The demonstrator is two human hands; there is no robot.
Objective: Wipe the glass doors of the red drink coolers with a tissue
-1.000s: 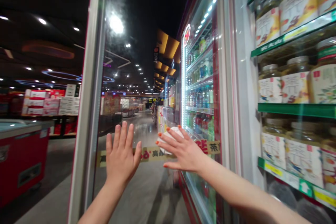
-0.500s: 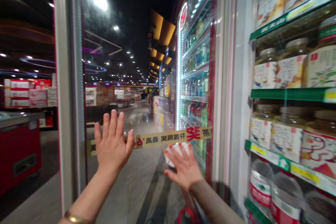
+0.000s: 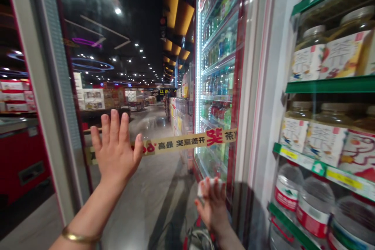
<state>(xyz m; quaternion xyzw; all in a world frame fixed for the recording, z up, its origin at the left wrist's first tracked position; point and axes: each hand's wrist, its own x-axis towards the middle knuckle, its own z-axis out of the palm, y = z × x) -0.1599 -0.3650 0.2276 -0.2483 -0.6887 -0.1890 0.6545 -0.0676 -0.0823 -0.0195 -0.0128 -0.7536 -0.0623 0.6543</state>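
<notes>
Palm forward, my left hand (image 3: 116,144) lies against the glass door (image 3: 137,195) with its fingers stretched apart, over the left end of the tan tape strip. A gold bangle (image 3: 80,236) circles the left wrist. Lower and to the right, my right hand (image 3: 216,207) presses a white cloth (image 3: 201,190), maybe a wipe, flat to the glass; most of the cloth is hidden behind the fingers. The tan tape strip (image 3: 178,143), with reversed lettering, runs across the glass above the right hand.
To the right, green-edged shelves (image 3: 331,84) hold jars (image 3: 307,52) and clear bottles (image 3: 288,187). The door frame (image 3: 38,86) stands at left. Through the glass appear a lit drinks cooler (image 3: 216,86), a store aisle and cables (image 3: 199,238) low down.
My right hand has slid down and slightly right with the white cloth. My left hand stays spread on the glass. The view has shifted and tilted a little.
</notes>
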